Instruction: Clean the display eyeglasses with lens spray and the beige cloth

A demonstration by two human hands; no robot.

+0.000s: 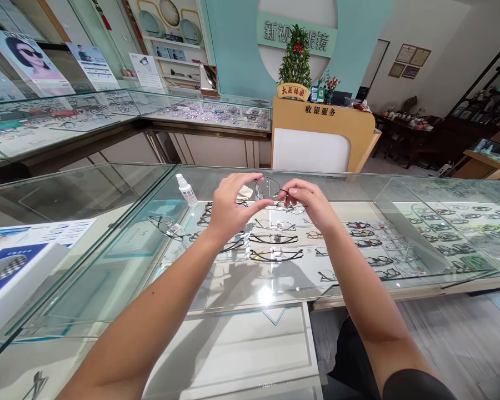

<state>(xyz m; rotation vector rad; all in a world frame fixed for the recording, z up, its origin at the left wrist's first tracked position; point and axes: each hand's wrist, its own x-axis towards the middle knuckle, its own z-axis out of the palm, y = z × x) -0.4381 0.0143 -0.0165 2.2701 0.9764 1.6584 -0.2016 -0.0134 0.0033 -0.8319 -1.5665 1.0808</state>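
Above the glass counter, both my hands hold up one pair of thin, dark-rimmed eyeglasses point(267, 189). My left hand point(230, 203) pinches the rim of the left lens between thumb and fingers, the thumb below and the index finger on top. With bent fingers, my right hand point(307, 200) grips the frame near its middle and the other lens, partly covering it. A white spray bottle point(186, 190) stands on the glass top, left of my hands. Near it, another pair of glasses point(169, 228) rests on the counter.
Beneath the glass top point(241, 286) lie rows of eyeglass frames point(275, 239). An open drawer point(250, 344) juts out towards me. A blue-and-white box point(20, 278) stands at the left. Beyond are a wooden cashier desk point(325, 130) and more display cases point(208, 114).
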